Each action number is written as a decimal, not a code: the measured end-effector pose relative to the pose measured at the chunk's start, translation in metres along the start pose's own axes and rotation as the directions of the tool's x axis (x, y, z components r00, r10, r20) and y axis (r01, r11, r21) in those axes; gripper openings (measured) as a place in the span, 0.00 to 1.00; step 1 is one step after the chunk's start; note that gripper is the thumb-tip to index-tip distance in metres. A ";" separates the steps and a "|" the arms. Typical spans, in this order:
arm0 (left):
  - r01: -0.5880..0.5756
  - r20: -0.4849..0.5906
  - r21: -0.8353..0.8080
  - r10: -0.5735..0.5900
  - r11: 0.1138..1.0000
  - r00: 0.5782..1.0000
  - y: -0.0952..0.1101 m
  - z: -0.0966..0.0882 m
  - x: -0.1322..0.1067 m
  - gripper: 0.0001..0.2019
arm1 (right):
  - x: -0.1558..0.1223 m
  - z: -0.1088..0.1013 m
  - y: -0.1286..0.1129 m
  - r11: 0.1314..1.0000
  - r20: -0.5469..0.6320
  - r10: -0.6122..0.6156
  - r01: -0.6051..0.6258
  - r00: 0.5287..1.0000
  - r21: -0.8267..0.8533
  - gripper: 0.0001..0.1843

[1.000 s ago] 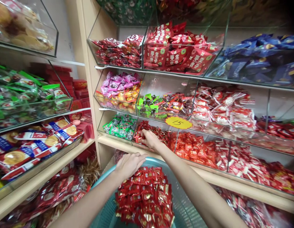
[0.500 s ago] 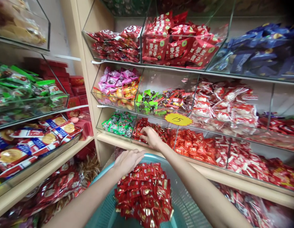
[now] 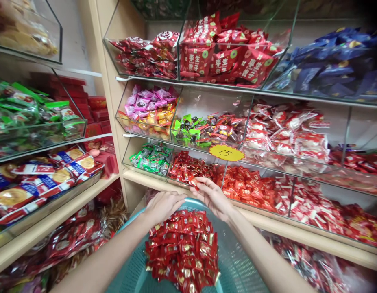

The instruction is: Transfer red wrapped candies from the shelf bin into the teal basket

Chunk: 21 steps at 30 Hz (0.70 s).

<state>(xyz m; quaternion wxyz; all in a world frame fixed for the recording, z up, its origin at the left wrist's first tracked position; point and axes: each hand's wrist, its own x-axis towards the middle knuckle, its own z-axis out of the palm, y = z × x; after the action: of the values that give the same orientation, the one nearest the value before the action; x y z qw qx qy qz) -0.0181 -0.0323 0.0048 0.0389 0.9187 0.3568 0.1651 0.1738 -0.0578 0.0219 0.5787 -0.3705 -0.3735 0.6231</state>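
Right hand (image 3: 214, 197) pinching a red-wrapped candy (image 3: 193, 182) at the far rim of the teal basket (image 3: 235, 258).
From my remote seat I see the candy between the right thumb and fingertips, in front of the low bin of dark red candies (image 3: 186, 165); I can't tell whether it touches the bin. The left hand (image 3: 165, 205) lies palm down across the basket's rim, fingers together and extended — I can't tell whether it grips, since its underside is hidden. Inside the basket, below both hands, I have a heap of red-and-gold wrapped candies (image 3: 184, 250). Green-wrapped candies (image 3: 153, 156) sit left of the dark red ones, orange-red candies (image 3: 249, 185) to the right, and a yellow tag (image 3: 227, 153) reading "15" hangs just above.
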 end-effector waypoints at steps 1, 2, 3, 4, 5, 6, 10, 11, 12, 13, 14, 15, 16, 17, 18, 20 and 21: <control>-0.007 0.003 -0.046 0.007 0.999 1.000 -0.001 -0.001 0.001 0.19 | 0.000 -0.001 0.002 1.000 0.010 0.010 -0.011 1.000 0.010 0.20; -0.011 0.009 -0.106 0.012 0.994 1.000 -0.004 -0.002 0.001 0.18 | 0.000 -0.002 0.004 1.000 0.018 0.014 -0.014 1.000 0.005 0.20; -0.009 0.018 -0.178 0.013 0.984 1.000 -0.007 -0.003 0.003 0.18 | 0.000 -0.003 0.005 1.000 0.022 0.009 -0.009 1.000 -0.011 0.21; -0.003 0.034 -0.261 0.012 0.965 0.999 -0.010 -0.003 0.005 0.17 | -0.001 -0.003 0.006 0.999 0.021 -0.001 0.002 1.000 -0.034 0.21; 0.011 0.059 -0.347 0.010 0.938 0.998 -0.013 -0.003 0.007 0.17 | -0.001 -0.003 0.006 0.998 0.018 -0.014 0.015 1.000 -0.066 0.22; 0.038 0.092 -0.428 0.002 0.903 0.996 -0.016 -0.002 0.009 0.16 | -0.001 -0.003 0.006 0.994 0.015 -0.031 0.032 0.999 -0.107 0.23; 0.191 0.206 -0.583 -0.084 0.790 0.975 -0.023 0.002 0.017 0.15 | 0.001 -0.006 0.009 0.928 0.047 -0.117 0.126 0.992 -0.352 0.23; 0.215 0.212 -0.588 -0.108 0.779 0.971 -0.023 0.003 0.018 0.15 | 0.002 -0.006 0.010 0.895 0.071 -0.137 0.154 0.988 -0.419 0.22; 0.228 0.209 -0.592 -0.126 0.773 0.970 -0.023 0.003 0.018 0.14 | 0.003 -0.007 0.013 0.857 0.097 -0.162 0.189 0.982 -0.480 0.22; 0.233 0.202 -0.595 -0.138 0.769 0.970 -0.023 0.003 0.018 0.13 | 0.003 -0.008 0.015 0.814 0.125 -0.190 0.227 0.974 -0.535 0.21; 0.234 0.196 -0.600 -0.143 0.765 0.970 -0.022 0.004 0.018 0.13 | 0.003 -0.008 0.017 0.765 0.155 -0.219 0.268 0.963 -0.585 0.20; 0.230 0.190 -0.608 -0.142 0.760 0.971 -0.022 0.004 0.018 0.12 | 0.002 -0.008 0.018 0.710 0.186 -0.248 0.309 0.951 -0.634 0.19; 0.223 0.185 -0.615 -0.137 0.756 0.973 -0.022 0.004 0.017 0.11 | 0.001 -0.007 0.019 0.648 0.218 -0.269 0.344 0.938 -0.680 0.18; 0.216 0.181 -0.619 -0.131 0.755 0.975 -0.023 0.004 0.017 0.11 | -0.001 -0.005 0.019 0.583 0.249 -0.284 0.373 0.926 -0.722 0.16; 0.209 0.177 -0.621 -0.125 0.755 0.976 -0.023 0.005 0.017 0.11 | -0.004 -0.002 0.019 0.520 0.284 -0.288 0.398 0.915 -0.756 0.15; 0.190 0.165 -0.629 -0.110 0.754 0.980 -0.025 0.006 0.017 0.12 | -0.010 0.003 0.017 0.416 0.369 -0.274 0.456 0.888 -0.787 0.13; 0.181 0.157 -0.629 -0.104 0.756 0.982 -0.025 0.006 0.018 0.12 | -0.013 0.005 0.016 0.379 0.414 -0.266 0.489 0.871 -0.786 0.12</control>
<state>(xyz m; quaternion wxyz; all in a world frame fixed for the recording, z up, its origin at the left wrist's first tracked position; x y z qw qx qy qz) -0.0199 -0.0016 -0.0012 0.3824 0.8281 0.3450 0.2214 0.1624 -0.0715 0.0100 0.3898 -0.4448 -0.7725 0.2312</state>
